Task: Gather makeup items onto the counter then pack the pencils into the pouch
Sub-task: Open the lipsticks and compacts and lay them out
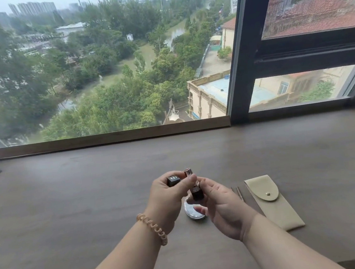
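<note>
Both hands are hovering above the middle of the wooden counter [91, 196], a little toward its near edge. The left hand [167, 197] is gripping a black lipstick cap [173, 180], with its fingers curled round the cap and the logo end facing up. Its thumb is stretching across toward the right hand. The right hand [223, 212] is holding the open lipstick tube [196, 189] upright, pinching its dark base between thumb and fingers, with the palm turned inward. The metallic collar and the tip of the stick are standing above the fingers, just beside the cap. The little finger is hanging loose below the tube.

Under the hands a round silver compact [194, 214] is lying flat on the counter, partly hidden by the right hand. Two thin makeup pencils [240, 194] are lying side by side on the counter to the right of the hands; only their far ends are showing past the right hand. Just beside them a beige pouch [272, 201] is lying flat with its flap snapped down, slanting toward the counter's near right. A coiled bracelet [153, 227] is sitting on the left wrist. The large window [100, 65] is running along the counter's far edge.
</note>
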The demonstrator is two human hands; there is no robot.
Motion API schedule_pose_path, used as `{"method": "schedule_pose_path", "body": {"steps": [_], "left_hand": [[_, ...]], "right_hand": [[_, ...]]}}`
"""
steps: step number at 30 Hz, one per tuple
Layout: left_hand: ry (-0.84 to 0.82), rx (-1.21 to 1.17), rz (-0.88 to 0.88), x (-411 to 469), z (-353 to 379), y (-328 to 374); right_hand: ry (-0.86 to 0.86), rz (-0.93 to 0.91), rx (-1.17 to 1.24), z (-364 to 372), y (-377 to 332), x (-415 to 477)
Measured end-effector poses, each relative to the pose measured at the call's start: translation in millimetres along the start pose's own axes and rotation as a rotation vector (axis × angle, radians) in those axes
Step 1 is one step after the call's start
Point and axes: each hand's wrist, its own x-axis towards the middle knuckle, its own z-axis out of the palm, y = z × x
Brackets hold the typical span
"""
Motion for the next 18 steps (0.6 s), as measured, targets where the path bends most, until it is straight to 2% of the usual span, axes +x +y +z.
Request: {"method": "schedule_pose_path", "body": {"steps": [6,12,18], "left_hand": [[-0.003,0.011,0.028,-2.4,-6.4,0.5],[0.041,0.020,0.010,3.1,-16.1,-5.5],[0.033,0.009,0.008,4.2,-23.7,-8.8]], "right_hand": [[0.085,-0.049,0.030,9.5,5.4,1.5],[0.063,0.014,0.044,16.0,6.2,3.1],[0.094,-0.029,0.021,19.1,10.2,6.9]]}}
